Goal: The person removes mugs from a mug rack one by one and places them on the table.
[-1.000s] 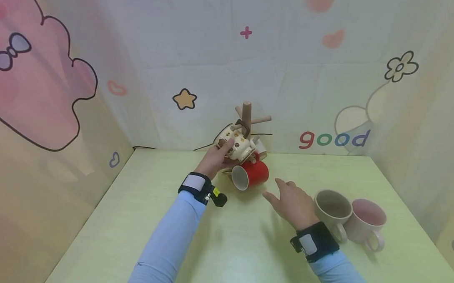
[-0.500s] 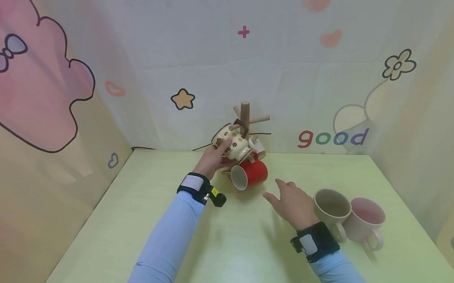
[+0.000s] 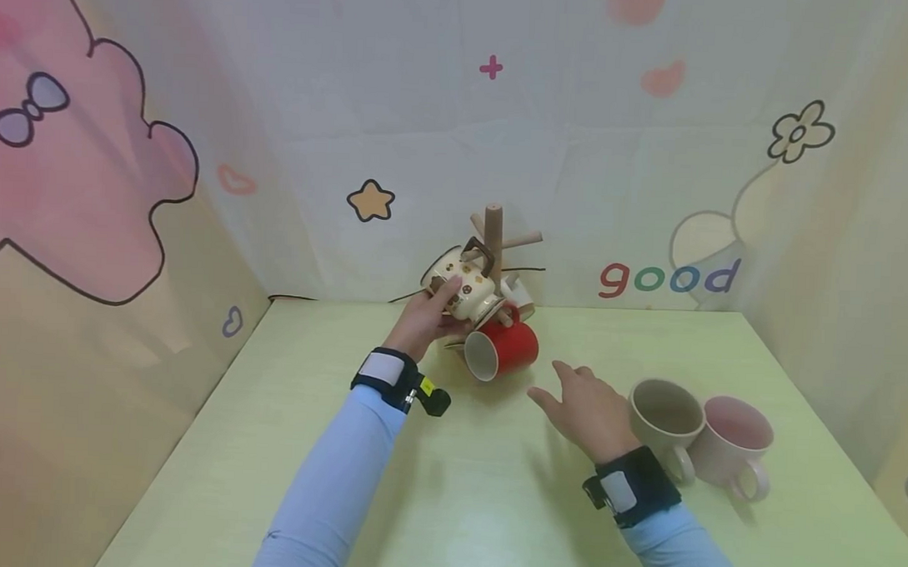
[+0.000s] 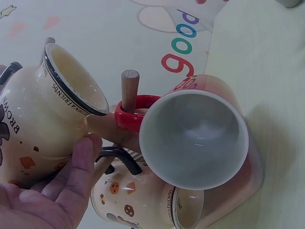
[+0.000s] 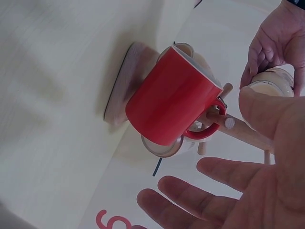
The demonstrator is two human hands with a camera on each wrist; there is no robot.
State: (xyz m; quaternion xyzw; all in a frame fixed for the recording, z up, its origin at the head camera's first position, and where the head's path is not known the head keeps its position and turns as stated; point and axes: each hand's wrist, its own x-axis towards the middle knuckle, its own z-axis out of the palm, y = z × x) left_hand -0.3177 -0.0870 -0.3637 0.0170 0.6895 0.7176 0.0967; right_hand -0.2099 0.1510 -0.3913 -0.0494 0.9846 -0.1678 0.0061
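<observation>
My left hand (image 3: 420, 322) grips a cream mug (image 4: 35, 114) with printed patterns and a dark rim, tilted beside the wooden mug tree (image 3: 493, 226). The mug's dark handle (image 3: 479, 255) is right at the tip of the upper left peg. Below it, a red mug (image 3: 504, 350) with a white inside hangs by its handle on a lower peg. A second cream patterned mug (image 4: 133, 195) hangs lower on the tree, mostly hidden in the head view. My right hand (image 3: 588, 409) hovers in front of the red mug, fingers spread, holding nothing.
Beside my right wrist, a greyish mug (image 3: 663, 416) and a pink mug (image 3: 729, 443) stand upright on the pale green table (image 3: 476, 518). A printed curtain (image 3: 431, 91) hangs behind the mug tree.
My left hand has shifted the cream mug slightly left, its handle moving outward toward the peg's tip. My right hand stays nearly still.
</observation>
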